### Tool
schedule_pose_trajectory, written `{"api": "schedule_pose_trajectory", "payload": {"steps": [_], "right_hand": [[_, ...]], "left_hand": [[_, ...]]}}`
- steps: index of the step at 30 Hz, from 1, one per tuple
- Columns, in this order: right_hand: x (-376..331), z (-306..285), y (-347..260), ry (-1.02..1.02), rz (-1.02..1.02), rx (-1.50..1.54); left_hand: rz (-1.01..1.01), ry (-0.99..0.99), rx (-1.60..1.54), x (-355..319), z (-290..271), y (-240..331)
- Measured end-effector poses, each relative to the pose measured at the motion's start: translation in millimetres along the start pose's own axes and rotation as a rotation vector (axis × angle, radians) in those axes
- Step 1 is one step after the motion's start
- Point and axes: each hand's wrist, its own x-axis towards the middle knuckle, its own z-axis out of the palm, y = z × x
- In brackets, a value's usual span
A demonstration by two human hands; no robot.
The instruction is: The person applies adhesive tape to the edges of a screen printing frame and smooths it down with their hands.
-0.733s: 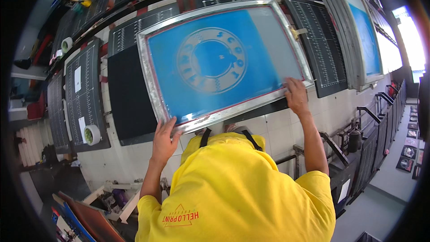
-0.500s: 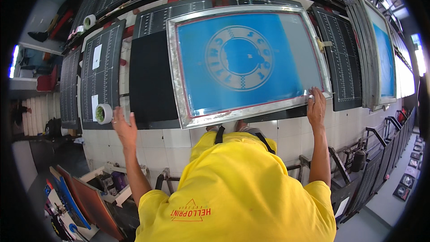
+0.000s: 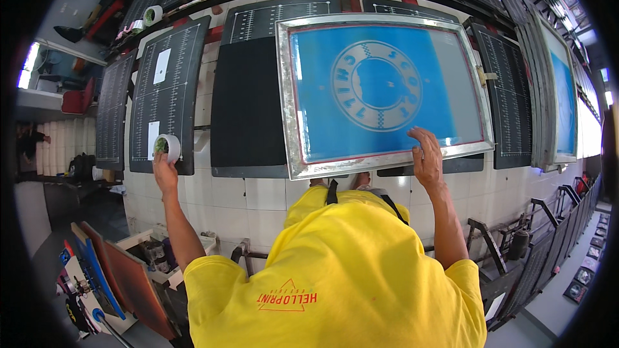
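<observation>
My left hand [image 3: 166, 173] grips a white roll of tape [image 3: 170, 146] with green in its core, at the near edge of a dark printing board [image 3: 173, 93]. A screen-printing frame [image 3: 293, 171] with a metal rim and blue mesh lies in front of me. Its mesh carries a ring-shaped design [image 3: 348, 100] with lettering. My right hand [image 3: 428, 158] is at the frame's near rim, right of the middle, fingers apart and holding nothing. Whether it touches the rim I cannot tell. Black cloth or sheet [image 3: 248, 109] shows on the board left of the frame, partly under it.
White paper slips [image 3: 162, 66] lie on the left board. Beyond it sits another tape roll [image 3: 153, 15]. A second blue screen [image 3: 563, 103] stands at the right among stacked frames. Leaning panels [image 3: 132, 283] are at the lower left, and a rail of dark boards [image 3: 548, 245] runs lower right.
My left hand has moved left and taken hold of the tape roll, which is now raised and tilted. My right hand has left the frame's near right corner and moved left along the rim.
</observation>
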Motion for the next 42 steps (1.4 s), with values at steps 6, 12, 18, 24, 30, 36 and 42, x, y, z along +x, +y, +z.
{"api": "schedule_pose_trajectory", "payload": {"steps": [6,12,18,24,30,36,42], "right_hand": [[30,23,-53,0.035,-0.052,0.192],[70,45,-128,-0.132,-0.166,0.372],[87,40,-156,-0.126,-0.246,0.407],[65,30,-146,-0.076,-0.267,0.315],[39,21,-137,0.018,-0.231,0.275],[22,10,-130,0.069,-0.229,0.217],[13,9,-117,0.128,-0.262,0.091]], "left_hand": [[0.146,0.224,-0.364,13,-56,107],[0.378,0.185,-0.585,3,-130,257],[0.574,0.107,-0.693,-10,-158,334],[0.618,-0.013,-0.764,-28,-167,372],[0.607,-0.078,-0.784,-44,-168,399],[0.622,-0.109,-0.782,-54,-171,413],[0.677,-0.161,-0.797,-57,-180,423]]}}
